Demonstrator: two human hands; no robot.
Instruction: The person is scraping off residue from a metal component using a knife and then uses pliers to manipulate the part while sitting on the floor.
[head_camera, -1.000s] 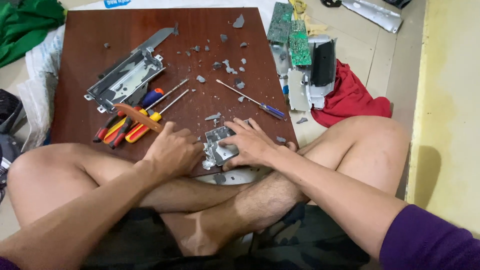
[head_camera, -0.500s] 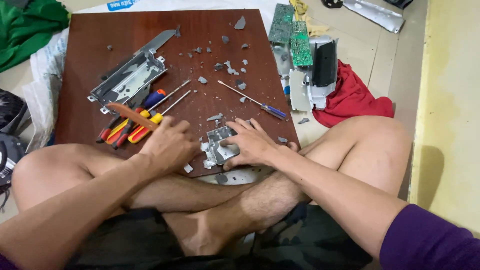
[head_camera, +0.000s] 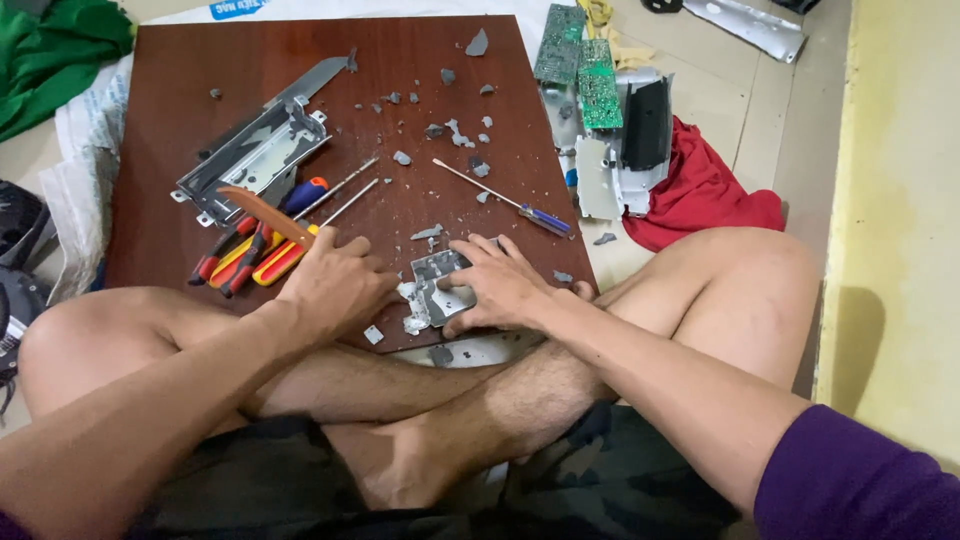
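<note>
I sit cross-legged at a brown wooden board (head_camera: 300, 80). My right hand (head_camera: 505, 290) lies with spread fingers on a small grey broken part (head_camera: 438, 278) at the board's near edge, holding it down. My left hand (head_camera: 335, 282) is just left of the part, closed around an orange-handled tool (head_camera: 262, 212) whose handle sticks out to the upper left. The tool's tip is hidden under my hand. Pale chips lie beside the part.
Red and yellow pliers (head_camera: 235, 265), two screwdrivers (head_camera: 310, 192) and a metal bracket (head_camera: 255, 155) lie left on the board. A thin blue-handled screwdriver (head_camera: 505, 198) and several grey fragments lie in the middle. Green circuit boards (head_camera: 580, 60) and a red cloth (head_camera: 700, 195) are on the floor at right.
Both hands stay at the grey part with only small shifts. The view has tilted slightly.
</note>
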